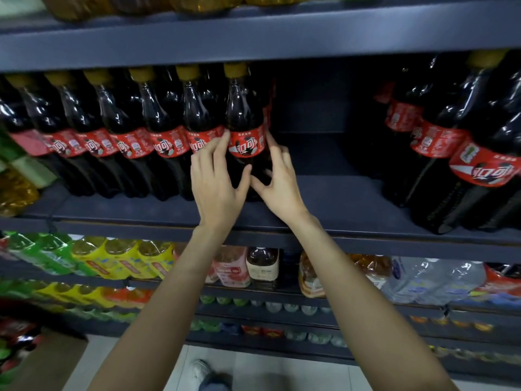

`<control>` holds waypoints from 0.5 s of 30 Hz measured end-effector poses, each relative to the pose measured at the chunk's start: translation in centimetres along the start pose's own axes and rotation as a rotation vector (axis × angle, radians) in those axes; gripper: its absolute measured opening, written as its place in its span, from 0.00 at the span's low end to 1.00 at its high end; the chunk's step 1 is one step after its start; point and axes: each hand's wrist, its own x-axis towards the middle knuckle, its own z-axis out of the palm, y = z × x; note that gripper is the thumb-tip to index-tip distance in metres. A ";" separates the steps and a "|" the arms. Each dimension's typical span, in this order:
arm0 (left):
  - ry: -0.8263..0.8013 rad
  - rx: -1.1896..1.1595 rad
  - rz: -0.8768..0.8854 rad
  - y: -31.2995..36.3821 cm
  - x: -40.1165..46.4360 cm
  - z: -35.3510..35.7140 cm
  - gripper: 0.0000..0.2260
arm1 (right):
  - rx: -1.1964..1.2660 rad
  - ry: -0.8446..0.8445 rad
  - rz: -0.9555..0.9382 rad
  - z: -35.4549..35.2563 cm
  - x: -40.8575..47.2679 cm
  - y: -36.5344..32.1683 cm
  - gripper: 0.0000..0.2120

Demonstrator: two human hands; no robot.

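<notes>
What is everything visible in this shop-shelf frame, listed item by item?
Dark plastic cola bottle with red label and yellow cap: one, between both hands, middle shelf.
Matching cola bottles: at least five, row to its left.
Larger cola bottles: several, same shelf, right.
Dark blue metal shelf: one, carries the cola.
Green and yellow drink bottles: many, lower shelf, left.
Clear water bottles: several, lower shelf, right.
Amber bottles: several, top shelf.
White shoe: one, floor below.
Left hand: one, fingertips touch the bottle's label.
Right hand: one, fingers against the bottle's right side.
</notes>
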 end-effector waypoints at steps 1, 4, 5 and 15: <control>0.030 -0.029 0.028 0.3 -0.1 0.1 0.22 | -0.034 -0.016 0.000 -0.4 -0.2 0.0 0.38; 0.068 -0.198 0.200 2.3 -0.2 0.4 0.17 | -0.167 -0.005 -0.068 -2.7 -2.0 -0.2 0.30; 0.042 -0.272 0.253 3.3 -0.2 0.6 0.15 | -0.208 0.025 -0.099 -3.9 -3.1 -0.2 0.26; -0.694 -0.871 -0.178 17.3 1.2 6.7 0.27 | -0.584 0.905 -0.010 -17.1 -13.6 0.5 0.18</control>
